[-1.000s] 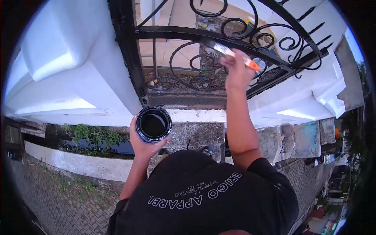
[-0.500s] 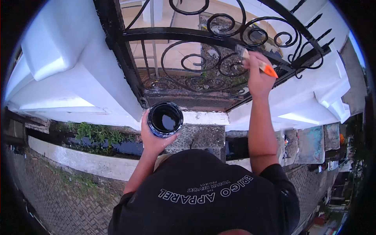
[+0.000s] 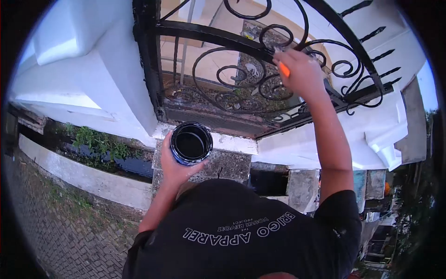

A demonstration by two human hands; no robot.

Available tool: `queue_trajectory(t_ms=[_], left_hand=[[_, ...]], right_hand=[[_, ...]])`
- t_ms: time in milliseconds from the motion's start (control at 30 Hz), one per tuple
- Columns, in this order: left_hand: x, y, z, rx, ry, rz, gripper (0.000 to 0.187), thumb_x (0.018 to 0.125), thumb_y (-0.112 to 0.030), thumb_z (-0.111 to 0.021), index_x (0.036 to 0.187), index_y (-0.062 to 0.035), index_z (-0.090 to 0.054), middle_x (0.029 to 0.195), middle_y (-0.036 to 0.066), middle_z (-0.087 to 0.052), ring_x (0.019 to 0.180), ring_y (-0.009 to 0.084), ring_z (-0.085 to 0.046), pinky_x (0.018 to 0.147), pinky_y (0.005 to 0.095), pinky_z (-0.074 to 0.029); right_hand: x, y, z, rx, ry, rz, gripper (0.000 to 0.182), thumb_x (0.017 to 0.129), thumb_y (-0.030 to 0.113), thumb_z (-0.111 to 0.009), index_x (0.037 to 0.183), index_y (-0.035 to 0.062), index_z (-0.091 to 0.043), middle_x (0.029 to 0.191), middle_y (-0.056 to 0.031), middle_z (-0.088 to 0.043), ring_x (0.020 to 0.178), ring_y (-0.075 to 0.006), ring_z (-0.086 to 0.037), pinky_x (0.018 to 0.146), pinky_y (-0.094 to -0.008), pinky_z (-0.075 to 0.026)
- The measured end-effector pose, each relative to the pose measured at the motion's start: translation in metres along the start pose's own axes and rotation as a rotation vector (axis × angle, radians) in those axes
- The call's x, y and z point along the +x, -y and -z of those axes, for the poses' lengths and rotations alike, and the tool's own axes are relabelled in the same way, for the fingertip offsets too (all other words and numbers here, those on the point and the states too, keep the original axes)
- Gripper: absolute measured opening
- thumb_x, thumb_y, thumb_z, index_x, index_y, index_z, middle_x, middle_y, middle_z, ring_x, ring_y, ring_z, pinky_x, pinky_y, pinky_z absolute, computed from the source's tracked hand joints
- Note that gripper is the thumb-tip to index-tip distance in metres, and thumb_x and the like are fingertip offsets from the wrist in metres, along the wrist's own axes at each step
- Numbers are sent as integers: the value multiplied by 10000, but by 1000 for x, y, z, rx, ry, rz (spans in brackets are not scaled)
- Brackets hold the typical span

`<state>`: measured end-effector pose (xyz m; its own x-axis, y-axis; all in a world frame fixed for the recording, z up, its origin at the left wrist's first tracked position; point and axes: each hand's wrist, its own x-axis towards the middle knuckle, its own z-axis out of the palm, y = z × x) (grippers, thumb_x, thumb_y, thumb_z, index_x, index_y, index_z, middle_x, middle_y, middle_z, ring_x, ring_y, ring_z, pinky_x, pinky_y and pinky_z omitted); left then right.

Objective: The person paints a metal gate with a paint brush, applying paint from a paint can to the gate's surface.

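My left hand (image 3: 175, 168) is wrapped round a paint can (image 3: 191, 143), holding it upright over the stone step, with dark paint inside and smears along its rim. My right hand (image 3: 301, 73) grips a paintbrush (image 3: 284, 69) by its handle, whose orange end shows below my fingers. The bristles, mostly hidden by the hand, are right at the black crossbar of the iron gate (image 3: 218, 38). Scrollwork curls above and below that bar, glossy black in the upper part and duller lower down.
White pillars (image 3: 76, 88) flank the gate on both sides. Behind me run a drainage ditch (image 3: 134, 166) with green plants and a brick-paved road (image 3: 69, 228). Pointed spikes (image 3: 374, 34) stick out from the gate's arched top at the right.
My right hand has turned and moved left and slightly up along the crossbar with the paintbrush. My left hand still holds the paint can. The view has shifted a little.
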<state>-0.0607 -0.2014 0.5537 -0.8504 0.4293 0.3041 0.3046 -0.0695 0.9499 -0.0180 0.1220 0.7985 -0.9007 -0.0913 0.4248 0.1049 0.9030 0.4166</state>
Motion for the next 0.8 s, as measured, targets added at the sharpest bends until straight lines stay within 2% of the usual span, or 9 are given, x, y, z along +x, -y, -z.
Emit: queue_trajectory(t_ms=[33, 133, 200, 433, 533, 600, 700, 767, 800], left_hand=[[1, 1, 6, 153, 10, -15, 1130, 492, -334, -952, 1369, 36, -344, 1259, 199, -533, 1172, 306, -547, 1026, 419, -415], [7, 5, 11, 149, 8, -32, 1137, 494, -334, -954, 1375, 36, -340, 1262, 198, -532, 1175, 302, -547, 1025, 414, -418], [12, 6, 13, 91, 25, -27, 1141, 497, -335, -954, 1381, 35, -333, 1265, 194, -531, 1179, 298, -545, 1025, 412, -418], [18, 1, 19, 166, 81, -89, 1143, 521, -289, -949, 1405, 23, -295, 1293, 190, -515, 1208, 291, -535, 1037, 406, -420], [17, 0, 21, 199, 124, -107, 1143, 542, -253, -944, 1424, 11, -266, 1319, 191, -501, 1233, 286, -527, 1047, 403, -424], [16, 1, 21, 192, 133, -98, 1141, 543, -256, -945, 1423, 9, -269, 1322, 192, -499, 1239, 286, -523, 1052, 405, -419], [12, 2, 18, 245, 143, -96, 1139, 538, -248, -947, 1420, 8, -273, 1325, 190, -498, 1243, 283, -518, 1054, 404, -417], [11, 0, 12, 208, 114, -43, 1141, 509, -354, -948, 1387, 32, -329, 1284, 193, -513, 1204, 309, -524, 1047, 422, -392], [9, 0, 9, 211, 122, -50, 1141, 509, -354, -948, 1387, 32, -329, 1284, 193, -513, 1204, 309, -524, 1047, 422, -392]], right_hand=[[-9, 7, 4, 26, -13, 15, 230, 754, 124, -690, 978, 156, -649, 836, -46, -615, 775, -259, -656, 649, -394, -534], [-21, 18, 3, 30, -36, 37, 266, 713, 78, -711, 959, 157, -651, 804, -39, -594, 739, -230, -638, 631, -364, -527], [-26, 20, -6, 74, -146, 21, 287, 700, 81, -720, 974, 143, -658, 790, -34, -587, 749, -223, -635, 636, -350, -524], [-24, 14, -35, 80, -265, -67, 255, 723, 86, -734, 968, 122, -676, 798, -38, -600, 756, -231, -634, 638, -344, -517], [-35, 17, -29, 103, -346, -100, 198, 756, 70, -723, 948, 98, -687, 824, -59, -637, 749, -247, -644, 644, -350, -524], [-46, 19, -21, 145, -523, -192, 176, 765, 37, -713, 937, 71, -692, 835, -93, -664, 732, -262, -652, 652, -353, -533], [-48, 21, -17, 251, -539, -209, 156, 766, 7, -708, 913, 55, -693, 815, -117, -675, 707, -273, -654, 654, -352, -536], [-44, 22, -22, 367, -517, -206, 131, 777, 3, -707, 898, 50, -691, 815, -123, -681, 709, -279, -662, 653, -338, -536], [-43, 18, -28, 362, -523, -214, 131, 777, 3, -707, 898, 50, -691, 815, -123, -681, 709, -279, -662, 653, -338, -536]])
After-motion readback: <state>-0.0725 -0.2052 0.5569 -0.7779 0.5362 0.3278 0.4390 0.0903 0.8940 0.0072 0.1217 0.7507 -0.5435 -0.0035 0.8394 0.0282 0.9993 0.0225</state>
